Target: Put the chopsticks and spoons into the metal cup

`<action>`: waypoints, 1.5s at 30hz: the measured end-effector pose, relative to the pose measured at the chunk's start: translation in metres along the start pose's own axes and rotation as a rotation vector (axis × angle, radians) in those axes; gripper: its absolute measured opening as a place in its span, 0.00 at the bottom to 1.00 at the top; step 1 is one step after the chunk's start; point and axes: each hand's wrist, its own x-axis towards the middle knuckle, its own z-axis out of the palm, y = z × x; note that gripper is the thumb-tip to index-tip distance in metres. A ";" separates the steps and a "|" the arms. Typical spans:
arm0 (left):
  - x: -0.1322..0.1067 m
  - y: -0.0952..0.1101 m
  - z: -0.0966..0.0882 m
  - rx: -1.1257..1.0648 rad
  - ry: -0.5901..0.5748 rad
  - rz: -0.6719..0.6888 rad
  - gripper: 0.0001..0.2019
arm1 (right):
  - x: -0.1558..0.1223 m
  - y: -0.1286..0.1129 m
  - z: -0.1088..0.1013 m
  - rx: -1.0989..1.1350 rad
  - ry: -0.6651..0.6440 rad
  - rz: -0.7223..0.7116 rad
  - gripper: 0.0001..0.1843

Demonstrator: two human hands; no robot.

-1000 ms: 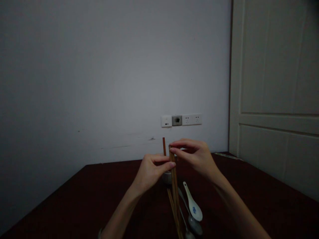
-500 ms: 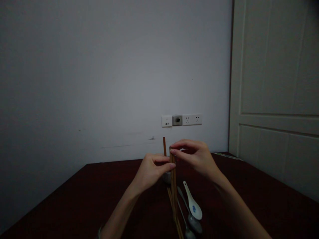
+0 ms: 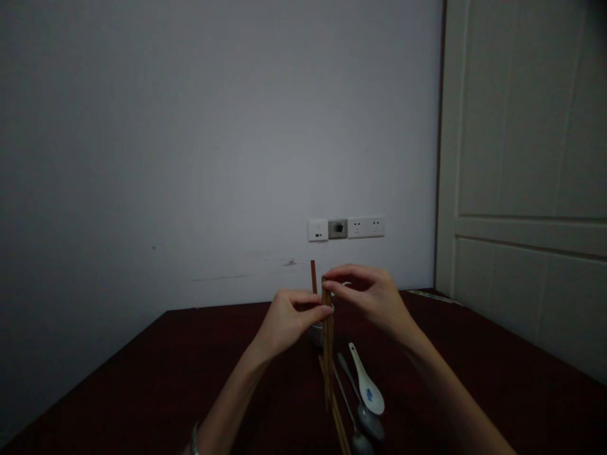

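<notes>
My left hand (image 3: 290, 319) pinches a pair of brown wooden chopsticks (image 3: 328, 354) below their upper ends. The fingertips of my right hand (image 3: 367, 294) close on the top of the same pair, which stands nearly upright above the table. Mostly hidden behind my hands is a pale cup (image 3: 316, 335), and a single reddish-brown chopstick (image 3: 313, 276) rises at that spot. Below the held pair, more chopsticks (image 3: 339, 420) lie on the table. To their right are two metal spoons (image 3: 370, 422) (image 3: 361, 444) and a white spoon with a blue mark (image 3: 367, 385).
The dark red table (image 3: 190, 373) reaches back to a pale wall (image 3: 237, 158) with sockets and a switch (image 3: 337, 229). A panelled white door (image 3: 521, 189) stands on the right. A thin flat strip (image 3: 434, 296) lies near the table's back right edge.
Both hands stay pinched on the chopsticks and have risen very slightly. The lower ends of the held pair sit a little higher and further left. The spoons lie as before.
</notes>
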 end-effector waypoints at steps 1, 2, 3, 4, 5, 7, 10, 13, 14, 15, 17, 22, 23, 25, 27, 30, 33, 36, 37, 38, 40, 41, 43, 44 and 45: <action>0.001 -0.001 0.000 -0.008 0.009 -0.008 0.09 | 0.000 0.002 0.000 0.031 -0.001 0.027 0.14; 0.001 -0.003 -0.001 -0.016 0.015 -0.017 0.09 | 0.001 0.004 -0.001 0.066 -0.005 0.061 0.17; 0.002 -0.004 -0.002 -0.028 0.021 -0.023 0.09 | 0.001 0.007 -0.003 0.104 -0.012 0.104 0.19; 0.003 -0.006 -0.003 -0.041 0.022 -0.027 0.10 | 0.000 0.012 -0.005 0.144 -0.018 0.157 0.20; 0.003 -0.008 -0.003 -0.054 0.022 -0.026 0.10 | -0.001 0.018 -0.006 0.188 -0.028 0.217 0.19; 0.005 -0.011 -0.004 -0.065 0.027 -0.024 0.10 | -0.006 0.031 -0.008 0.285 -0.065 0.350 0.18; 0.007 -0.015 -0.004 -0.047 0.062 -0.054 0.10 | -0.019 0.048 -0.005 0.413 -0.175 0.531 0.19; 0.008 -0.018 -0.002 -0.038 0.107 -0.103 0.10 | -0.032 0.053 0.006 0.457 -0.263 0.616 0.22; 0.008 -0.018 -0.002 -0.041 0.121 -0.113 0.11 | -0.036 0.052 0.010 0.456 -0.268 0.619 0.22; 0.008 -0.019 -0.001 -0.047 0.137 -0.118 0.11 | -0.038 0.051 0.013 0.449 -0.255 0.614 0.21; 0.008 -0.021 -0.001 -0.061 0.163 -0.118 0.11 | -0.040 0.049 0.020 0.420 -0.198 0.600 0.19; 0.009 -0.026 0.000 -0.084 0.179 -0.111 0.11 | -0.039 0.051 0.030 0.348 -0.063 0.533 0.15; 0.010 -0.027 0.000 -0.087 0.178 -0.112 0.11 | -0.039 0.053 0.032 0.339 -0.053 0.515 0.15; 0.010 -0.028 0.000 -0.090 0.179 -0.120 0.12 | -0.040 0.056 0.033 0.327 -0.054 0.496 0.16; 0.010 -0.028 0.000 -0.088 0.180 -0.132 0.12 | -0.040 0.057 0.033 0.320 -0.071 0.497 0.17; 0.010 -0.027 0.000 -0.102 0.153 -0.136 0.12 | -0.041 0.057 0.031 0.338 -0.095 0.513 0.18; 0.009 -0.026 -0.001 -0.124 0.107 -0.130 0.11 | -0.041 0.057 0.030 0.368 -0.097 0.552 0.17; 0.009 -0.026 -0.002 -0.116 0.056 -0.121 0.10 | -0.042 0.057 0.031 0.382 -0.097 0.580 0.17; 0.010 -0.027 -0.002 -0.110 0.035 -0.117 0.10 | -0.042 0.058 0.032 0.386 -0.098 0.585 0.17; 0.010 -0.028 -0.003 -0.104 0.015 -0.114 0.10 | -0.043 0.059 0.032 0.390 -0.099 0.589 0.17; 0.011 -0.031 -0.004 -0.090 -0.016 -0.112 0.11 | -0.044 0.062 0.033 0.397 -0.100 0.596 0.18; 0.012 -0.033 -0.004 -0.083 -0.023 -0.114 0.10 | -0.044 0.063 0.033 0.399 -0.100 0.600 0.18; 0.013 -0.037 -0.005 -0.079 -0.022 -0.126 0.10 | -0.046 0.065 0.034 0.406 -0.101 0.608 0.18; 0.013 -0.039 -0.005 -0.086 -0.022 -0.132 0.10 | -0.046 0.066 0.035 0.411 -0.102 0.610 0.18; 0.014 -0.041 -0.005 -0.098 -0.026 -0.136 0.10 | -0.046 0.067 0.035 0.415 -0.104 0.611 0.18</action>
